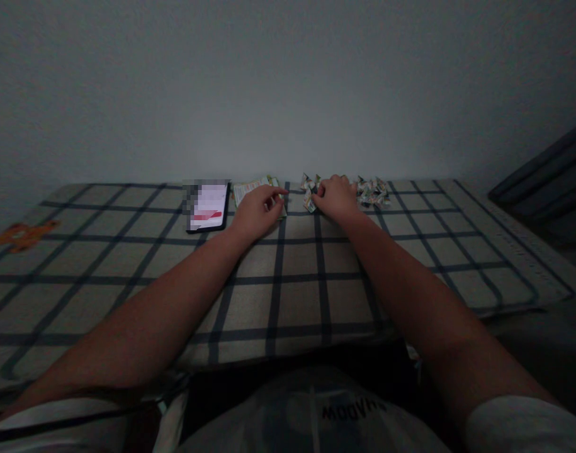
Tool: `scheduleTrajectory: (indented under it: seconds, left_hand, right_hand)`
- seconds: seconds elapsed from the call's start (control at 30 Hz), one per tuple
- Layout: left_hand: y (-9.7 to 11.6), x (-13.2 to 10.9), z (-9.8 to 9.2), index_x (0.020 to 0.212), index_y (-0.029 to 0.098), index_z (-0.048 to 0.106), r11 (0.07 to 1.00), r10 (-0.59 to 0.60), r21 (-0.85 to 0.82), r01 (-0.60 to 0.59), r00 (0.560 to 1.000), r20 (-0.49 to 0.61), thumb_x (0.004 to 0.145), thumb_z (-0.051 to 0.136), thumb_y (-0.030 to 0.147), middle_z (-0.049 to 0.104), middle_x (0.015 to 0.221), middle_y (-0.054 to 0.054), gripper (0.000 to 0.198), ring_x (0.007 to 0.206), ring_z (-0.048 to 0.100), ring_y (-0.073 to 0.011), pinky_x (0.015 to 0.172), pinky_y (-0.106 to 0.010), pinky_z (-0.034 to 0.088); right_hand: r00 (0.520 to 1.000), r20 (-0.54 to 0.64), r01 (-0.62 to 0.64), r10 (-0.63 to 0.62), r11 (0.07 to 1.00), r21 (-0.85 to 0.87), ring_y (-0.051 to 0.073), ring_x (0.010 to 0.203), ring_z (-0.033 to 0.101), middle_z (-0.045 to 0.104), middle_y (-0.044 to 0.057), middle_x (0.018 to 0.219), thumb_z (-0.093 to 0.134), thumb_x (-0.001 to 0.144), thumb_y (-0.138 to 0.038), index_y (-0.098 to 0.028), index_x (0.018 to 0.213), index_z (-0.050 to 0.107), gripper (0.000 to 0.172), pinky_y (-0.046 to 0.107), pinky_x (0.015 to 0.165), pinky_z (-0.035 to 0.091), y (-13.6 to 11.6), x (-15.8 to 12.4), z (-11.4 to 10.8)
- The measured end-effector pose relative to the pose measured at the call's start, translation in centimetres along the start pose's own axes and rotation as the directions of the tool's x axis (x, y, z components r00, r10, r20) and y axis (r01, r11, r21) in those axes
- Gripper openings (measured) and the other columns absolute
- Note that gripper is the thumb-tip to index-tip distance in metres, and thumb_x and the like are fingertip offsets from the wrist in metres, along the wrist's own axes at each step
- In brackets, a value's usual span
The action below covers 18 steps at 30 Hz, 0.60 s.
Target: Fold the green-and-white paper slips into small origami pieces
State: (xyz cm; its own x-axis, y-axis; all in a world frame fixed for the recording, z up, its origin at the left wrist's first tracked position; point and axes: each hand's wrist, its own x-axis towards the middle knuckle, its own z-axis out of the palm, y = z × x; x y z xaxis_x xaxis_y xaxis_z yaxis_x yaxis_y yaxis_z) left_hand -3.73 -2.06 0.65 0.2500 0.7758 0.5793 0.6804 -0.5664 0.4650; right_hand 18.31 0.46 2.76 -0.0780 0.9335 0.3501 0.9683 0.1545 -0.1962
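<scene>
My left hand [257,211] rests over a small stack of printed paper sheets [247,188] by the wall. Its index finger points right, and a gap shows between thumb and fingers; I see nothing held there. To the right, my right hand [337,196] is curled, thumb and index finger closed on a small folded printed paper piece [309,201]. More folded paper pieces [373,191], pointed and crumpled-looking, lie just beyond its right side. The hand hides part of this group.
A tablet or large phone [209,207] with a lit screen lies left of the sheets. The table has a checked cloth [297,302]. An orange object [21,236] is at far left. A grey wall [288,88] runs behind, and dark striped fabric [547,170] hangs at right.
</scene>
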Motion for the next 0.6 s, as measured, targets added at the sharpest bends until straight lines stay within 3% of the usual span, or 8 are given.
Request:
scheduleTrajectory:
  seconds: [0.1, 0.17, 0.27, 0.33, 0.43, 0.53, 0.6]
  left_hand:
    - [-0.3, 0.3, -0.5, 0.117, 0.017, 0.073, 0.996, -0.026, 0.082, 0.026, 1.000, -0.011, 0.090, 0.055, 0.033, 0.071, 0.099, -0.009, 0.036, 0.088, 0.063, -0.0222, 0.088, -0.039, 0.052]
    - [-0.7, 0.3, -0.8, 0.118, 0.015, 0.073, 0.986, -0.009, 0.169, 0.007, 1.000, 0.011, 0.089, 0.059, 0.038, 0.070, 0.113, -0.013, 0.040, 0.106, 0.063, -0.0273, 0.100, -0.043, 0.049]
    - [-1.2, 0.3, -1.0, 0.130, 0.012, 0.067, 0.959, -0.042, 0.284, 0.015, 0.995, 0.087, 0.086, 0.065, 0.052, 0.062, 0.136, -0.019, 0.060, 0.127, 0.057, -0.0353, 0.112, -0.050, 0.042]
    - [-1.4, 0.3, -1.1, 0.138, 0.012, 0.061, 0.947, -0.073, 0.320, 0.027, 0.989, 0.131, 0.084, 0.065, 0.059, 0.056, 0.146, -0.021, 0.072, 0.134, 0.052, -0.0381, 0.115, -0.052, 0.039]
    - [-1.8, 0.3, -1.4, 0.138, 0.014, 0.062, 0.952, -0.115, 0.298, 0.074, 0.986, 0.123, 0.087, 0.059, 0.060, 0.054, 0.149, -0.020, 0.068, 0.137, 0.051, -0.0373, 0.117, -0.052, 0.038]
    - [-2.4, 0.6, -1.8, 0.130, 0.015, 0.068, 0.957, -0.152, 0.260, 0.127, 0.986, 0.075, 0.092, 0.053, 0.055, 0.059, 0.145, -0.018, 0.058, 0.134, 0.055, -0.0348, 0.115, -0.052, 0.041]
    - [-2.9, 0.7, -1.9, 0.130, 0.013, 0.069, 0.964, -0.118, 0.251, 0.086, 0.986, 0.114, 0.091, 0.056, 0.054, 0.061, 0.143, -0.019, 0.058, 0.135, 0.055, -0.0349, 0.115, -0.052, 0.041]
  right_hand:
    - [1.000, -0.027, -0.012, 0.013, 1.000, 0.020, 0.034, 0.114, 0.055, 0.066, 0.015, 0.114, 0.060, 0.090, -0.034, -0.018, 0.095, 0.070, 0.019, 0.050, 0.097, 0.039, -0.1, 0.0, -0.1]
    - [0.996, -0.089, 0.009, -0.005, 0.999, 0.050, 0.033, 0.115, 0.054, 0.065, 0.015, 0.116, 0.056, 0.092, -0.030, -0.018, 0.101, 0.068, 0.019, 0.047, 0.097, 0.039, -0.3, 0.0, -0.6]
    - [0.969, -0.183, 0.191, -0.166, 0.974, 0.124, 0.029, 0.114, 0.054, 0.065, 0.015, 0.115, 0.049, 0.096, -0.025, -0.018, 0.104, 0.065, 0.020, 0.040, 0.096, 0.038, -0.9, -0.3, -1.7]
    - [0.913, -0.181, 0.396, -0.366, 0.901, 0.178, 0.025, 0.105, 0.056, 0.067, 0.012, 0.108, 0.048, 0.096, -0.026, -0.017, 0.103, 0.065, 0.020, 0.036, 0.093, 0.038, -1.7, -0.9, -2.2]
    - [0.765, -0.110, 0.640, -0.635, 0.727, 0.249, 0.021, 0.093, 0.057, 0.068, 0.009, 0.100, 0.051, 0.096, -0.031, -0.017, 0.101, 0.066, 0.022, 0.031, 0.084, 0.037, -3.4, -2.3, -1.8]
    - [0.689, 0.005, 0.690, -0.725, 0.658, 0.302, 0.018, 0.083, 0.057, 0.069, 0.006, 0.092, 0.051, 0.097, -0.031, -0.018, 0.099, 0.068, 0.021, 0.029, 0.072, 0.032, -5.1, -3.7, -0.6]
    - [0.662, 0.067, 0.689, -0.746, 0.642, 0.336, 0.017, 0.080, 0.056, 0.069, 0.004, 0.091, 0.052, 0.096, -0.030, -0.020, 0.097, 0.068, 0.019, 0.029, 0.069, 0.028, -5.7, -4.3, 0.1]
